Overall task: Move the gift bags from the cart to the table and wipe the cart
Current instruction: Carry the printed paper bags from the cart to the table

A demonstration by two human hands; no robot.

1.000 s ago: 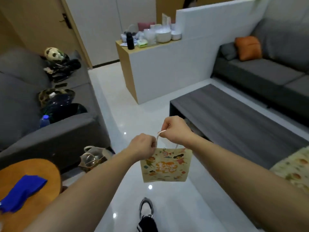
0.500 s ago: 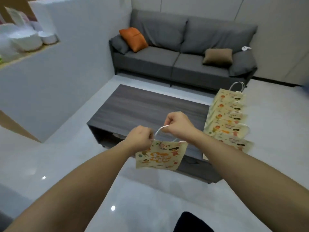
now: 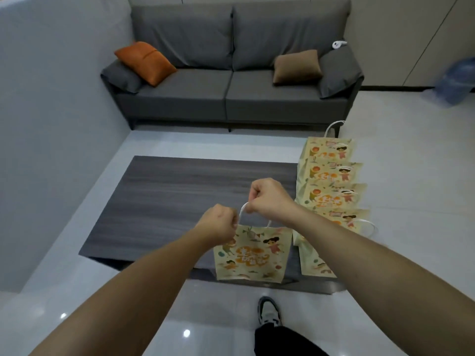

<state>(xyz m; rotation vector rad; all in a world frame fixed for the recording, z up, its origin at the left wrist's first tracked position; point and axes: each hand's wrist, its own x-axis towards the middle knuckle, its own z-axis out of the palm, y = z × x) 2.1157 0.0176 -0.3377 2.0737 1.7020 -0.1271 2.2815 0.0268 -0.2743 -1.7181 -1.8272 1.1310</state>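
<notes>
A cream gift bag printed with cartoon children hangs in the air over the near edge of the dark wooden table. My right hand grips its white cord handle from above. My left hand pinches the bag's top left corner. Several matching gift bags lie overlapping in a row along the table's right side. The cart is not in view.
A grey sofa with an orange cushion and a brown cushion stands behind the table. A white partition wall runs along the left. My shoe is on the glossy floor near the table.
I have turned right from the cart side of the room and stepped up to the table. The bag, held in both hands throughout, now hangs over the table's near edge.
</notes>
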